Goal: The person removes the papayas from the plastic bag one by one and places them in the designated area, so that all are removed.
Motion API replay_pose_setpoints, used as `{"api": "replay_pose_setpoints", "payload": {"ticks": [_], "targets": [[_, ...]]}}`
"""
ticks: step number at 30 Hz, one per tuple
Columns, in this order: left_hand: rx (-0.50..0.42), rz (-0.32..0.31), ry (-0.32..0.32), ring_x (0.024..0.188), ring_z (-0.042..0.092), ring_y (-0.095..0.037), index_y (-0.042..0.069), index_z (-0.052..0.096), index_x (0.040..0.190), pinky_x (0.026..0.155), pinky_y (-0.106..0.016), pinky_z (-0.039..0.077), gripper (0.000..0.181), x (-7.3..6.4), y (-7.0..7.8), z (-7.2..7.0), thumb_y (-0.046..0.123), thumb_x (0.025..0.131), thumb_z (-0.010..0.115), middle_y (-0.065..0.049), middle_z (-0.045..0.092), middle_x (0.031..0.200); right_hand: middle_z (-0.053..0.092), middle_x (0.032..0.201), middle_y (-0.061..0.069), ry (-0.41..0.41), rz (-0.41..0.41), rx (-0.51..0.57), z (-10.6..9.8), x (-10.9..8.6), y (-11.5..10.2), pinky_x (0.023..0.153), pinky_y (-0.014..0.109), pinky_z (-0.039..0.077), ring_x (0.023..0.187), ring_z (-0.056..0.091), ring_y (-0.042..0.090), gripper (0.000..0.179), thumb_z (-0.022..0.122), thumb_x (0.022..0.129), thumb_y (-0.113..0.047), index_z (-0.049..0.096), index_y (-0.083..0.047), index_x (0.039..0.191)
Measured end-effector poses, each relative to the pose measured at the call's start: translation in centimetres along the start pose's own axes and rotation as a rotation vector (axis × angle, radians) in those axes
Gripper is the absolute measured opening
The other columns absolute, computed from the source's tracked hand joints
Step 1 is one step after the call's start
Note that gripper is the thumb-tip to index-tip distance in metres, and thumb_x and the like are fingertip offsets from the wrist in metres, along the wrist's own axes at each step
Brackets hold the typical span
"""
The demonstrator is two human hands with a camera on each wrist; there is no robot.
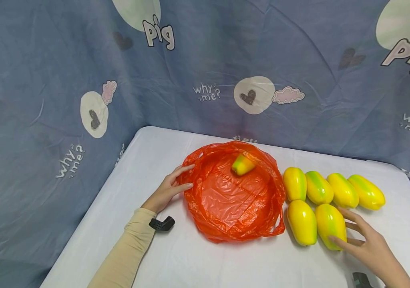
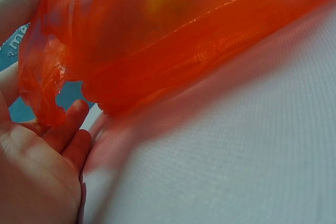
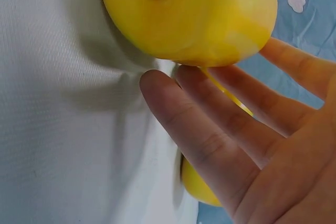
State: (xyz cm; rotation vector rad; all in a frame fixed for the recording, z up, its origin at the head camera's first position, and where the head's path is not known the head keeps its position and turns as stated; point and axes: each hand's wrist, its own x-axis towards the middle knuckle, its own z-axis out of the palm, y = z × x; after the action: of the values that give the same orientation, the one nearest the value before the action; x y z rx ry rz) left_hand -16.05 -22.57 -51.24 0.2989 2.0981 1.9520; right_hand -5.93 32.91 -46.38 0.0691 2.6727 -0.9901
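A red plastic bag (image 1: pixel 226 192) stands with its mouth spread wide, and one yellow-and-green papaya-like fruit (image 1: pixel 244 165) lies inside. My left hand (image 1: pixel 169 190) touches the bag's left rim, thumb and forefinger reaching over it. In the left wrist view some fingers pass behind the thin plastic. My right hand (image 1: pixel 367 240) spans the right side of the front-row fruit (image 1: pixel 330 226), thumb at its near side, other fingers at its far side. The right wrist view shows fairly straight fingers against the fruit (image 3: pixel 189 14), whose dark stem end faces the camera.
Beside the handled fruit lies another fruit (image 1: pixel 301 222). Several more, including a yellow fruit (image 1: pixel 295 184), form a row behind, close to the bag's right side. White cloth covers the table (image 1: pixel 255 264). A blue printed curtain (image 1: pixel 190 64) hangs behind and at the left.
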Motion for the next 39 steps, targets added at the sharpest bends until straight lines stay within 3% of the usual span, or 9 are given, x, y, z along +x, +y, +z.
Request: {"api": "replay_pose_setpoints", "payload": {"ticks": [9, 16, 18, 23, 25, 29, 34, 35, 39], "targets": [[-0.009, 0.003, -0.005, 0.160, 0.020, -0.023, 0.031, 0.050, 0.152, 0.129, -0.051, 0.026, 0.059, 0.1, -0.2, 0.0, 0.018, 0.098, 0.070, 0.005, 0.018, 0.172, 0.036, 0.158, 0.033, 0.054, -0.014, -0.005, -0.2, -0.2, -0.2, 0.080, 0.042, 0.065, 0.130, 0.045, 0.057, 0.097, 0.081, 0.089, -0.040, 0.026, -0.007, 0.161], [-0.017, 0.020, -0.010, 0.160, 0.022, -0.021, 0.032, 0.050, 0.152, 0.129, -0.050, 0.026, 0.059, 0.2, -0.3, 0.0, 0.018, 0.098, 0.070, 0.008, 0.023, 0.170, 0.048, 0.149, 0.030, 0.219, -0.071, -0.080, -0.1, -0.3, -0.3, 0.076, 0.040, 0.064, 0.119, 0.055, 0.037, 0.089, 0.083, 0.087, -0.039, 0.037, -0.006, 0.156], [-0.019, 0.024, -0.008, 0.160, 0.023, -0.021, 0.031, 0.051, 0.152, 0.129, -0.049, 0.025, 0.060, 0.2, -0.4, -0.1, 0.017, 0.098, 0.070, 0.008, 0.024, 0.170, 0.051, 0.148, 0.028, 0.278, -0.082, -0.105, -0.2, -0.3, -0.5, 0.078, 0.023, 0.062, 0.120, 0.055, 0.020, 0.087, 0.084, 0.086, -0.040, 0.041, -0.007, 0.154], [-0.014, 0.030, -0.008, 0.159, 0.023, -0.022, 0.029, 0.050, 0.152, 0.129, -0.049, 0.024, 0.060, 0.2, -0.6, -0.1, 0.017, 0.097, 0.070, 0.007, 0.025, 0.169, 0.053, 0.150, 0.024, 0.389, -0.102, -0.117, -0.6, -0.5, -1.5, 0.082, -0.006, 0.038, 0.134, 0.051, 0.023, 0.080, 0.083, 0.087, -0.038, 0.046, -0.009, 0.153], [-0.012, 0.031, -0.012, 0.159, 0.023, -0.022, 0.030, 0.050, 0.152, 0.129, -0.050, 0.024, 0.060, 0.2, -0.6, -0.1, 0.017, 0.098, 0.070, 0.007, 0.026, 0.169, 0.054, 0.149, 0.024, 0.424, -0.134, -0.111, -0.7, -0.5, -2.1, 0.086, -0.008, 0.034, 0.136, 0.051, 0.016, 0.078, 0.084, 0.087, -0.034, 0.048, -0.009, 0.152], [-0.011, 0.034, -0.017, 0.159, 0.024, -0.022, 0.031, 0.050, 0.153, 0.129, -0.051, 0.024, 0.059, 0.1, -0.5, 0.0, 0.017, 0.098, 0.070, 0.008, 0.027, 0.169, 0.058, 0.145, 0.024, 0.467, -0.216, -0.111, -1.0, -0.4, -3.1, 0.083, -0.012, 0.025, 0.113, 0.035, -0.027, 0.076, 0.088, 0.083, -0.025, 0.052, -0.009, 0.148], [-0.004, 0.028, -0.016, 0.160, 0.022, -0.022, 0.032, 0.050, 0.152, 0.130, -0.052, 0.023, 0.059, 0.1, -0.4, -0.1, 0.019, 0.098, 0.070, 0.008, 0.025, 0.169, 0.059, 0.143, 0.022, 0.457, -0.280, -0.108, -1.4, -0.1, -4.4, 0.083, -0.011, 0.027, 0.108, 0.030, -0.031, 0.076, 0.090, 0.081, -0.020, 0.053, -0.010, 0.147], [-0.001, 0.025, -0.014, 0.160, 0.021, -0.022, 0.032, 0.050, 0.152, 0.130, -0.052, 0.023, 0.059, 0.1, -0.3, -0.1, 0.019, 0.098, 0.070, 0.008, 0.024, 0.169, 0.060, 0.143, 0.020, 0.454, -0.302, -0.100, -1.5, 0.0, -4.7, 0.084, -0.011, 0.027, 0.109, 0.031, -0.031, 0.076, 0.090, 0.080, -0.019, 0.054, -0.010, 0.147], [-0.004, 0.022, -0.008, 0.161, 0.019, -0.023, 0.032, 0.050, 0.153, 0.130, -0.052, 0.022, 0.060, 0.1, -0.3, -0.2, 0.019, 0.098, 0.070, 0.007, 0.022, 0.171, 0.057, 0.141, -0.017, 0.450, -0.411, -0.073, -1.5, 0.4, -5.7, 0.090, -0.010, 0.030, 0.115, 0.038, -0.028, 0.075, 0.091, 0.077, -0.009, 0.057, -0.010, 0.143]]}}
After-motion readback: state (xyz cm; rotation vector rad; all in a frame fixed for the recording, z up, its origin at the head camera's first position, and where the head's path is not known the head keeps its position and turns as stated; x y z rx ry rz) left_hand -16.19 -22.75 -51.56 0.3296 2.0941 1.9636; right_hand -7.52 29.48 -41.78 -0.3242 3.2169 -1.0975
